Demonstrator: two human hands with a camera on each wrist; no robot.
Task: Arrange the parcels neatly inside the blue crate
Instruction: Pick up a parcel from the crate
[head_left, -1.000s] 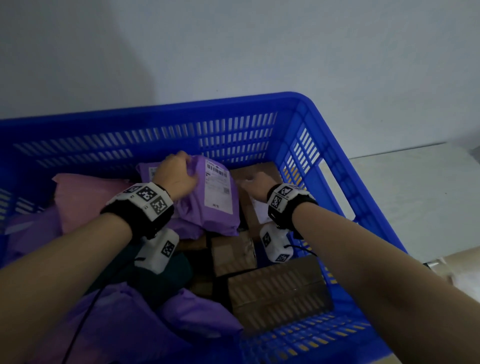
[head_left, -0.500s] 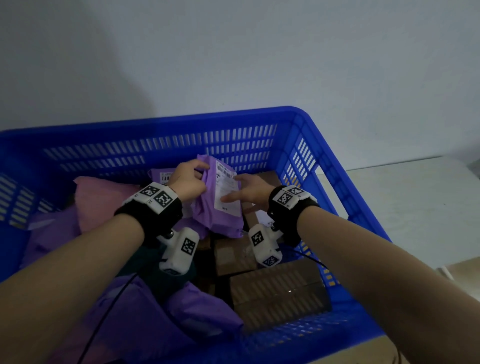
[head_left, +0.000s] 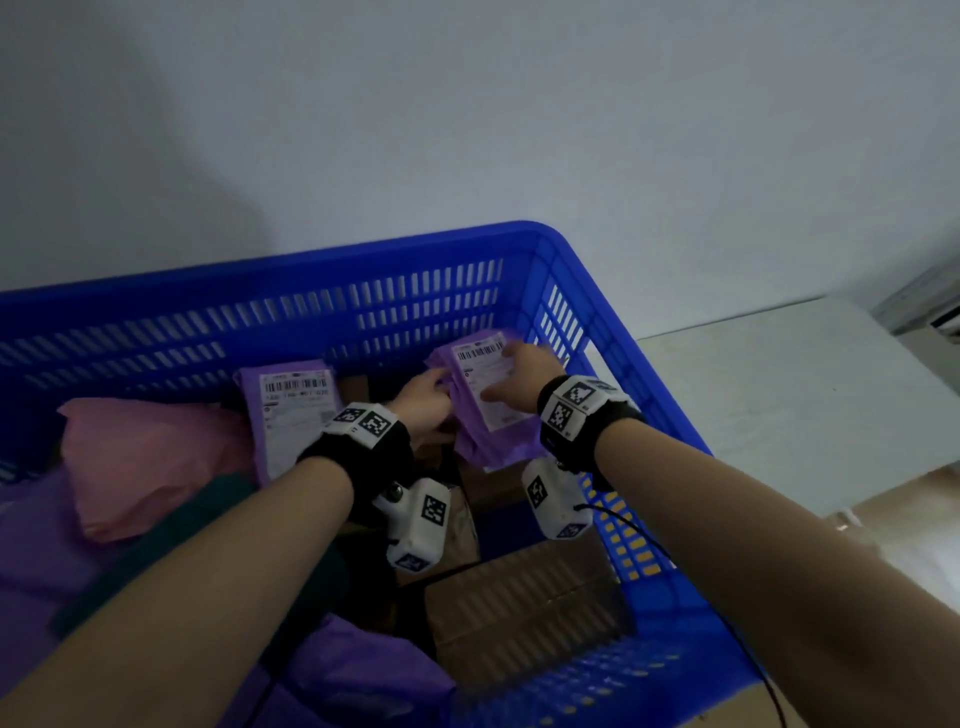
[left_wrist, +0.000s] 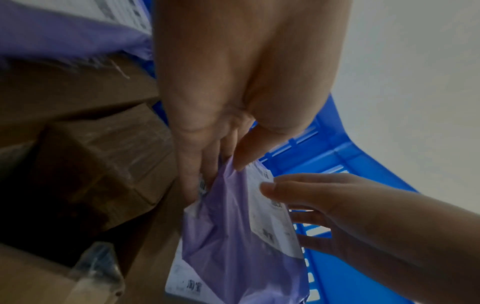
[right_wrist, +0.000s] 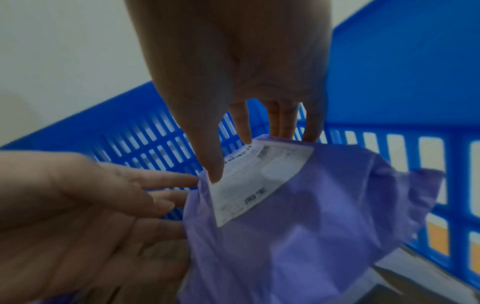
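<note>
Both hands pinch the parcel (head_left: 496, 444), left hand (head_left: 423, 400) its left edge, right hand (head_left: 519, 379) its top, lengthwise toward the crate's (head_left: 311, 270) far-right corner.

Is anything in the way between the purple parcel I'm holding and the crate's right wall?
Nothing visible does. The left hand and right hand hold the purple parcel close to the blue crate's right wall; brown boxes lie below.

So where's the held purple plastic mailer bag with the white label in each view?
Head: the purple plastic mailer bag is right of centre, in the far right corner of the blue slotted plastic crate.
Left wrist: the bag is lower centre, label on its right.
Right wrist: the bag is centre to lower right, label upper left.
Shared landmark: the crate's slotted wall behind it.
</note>
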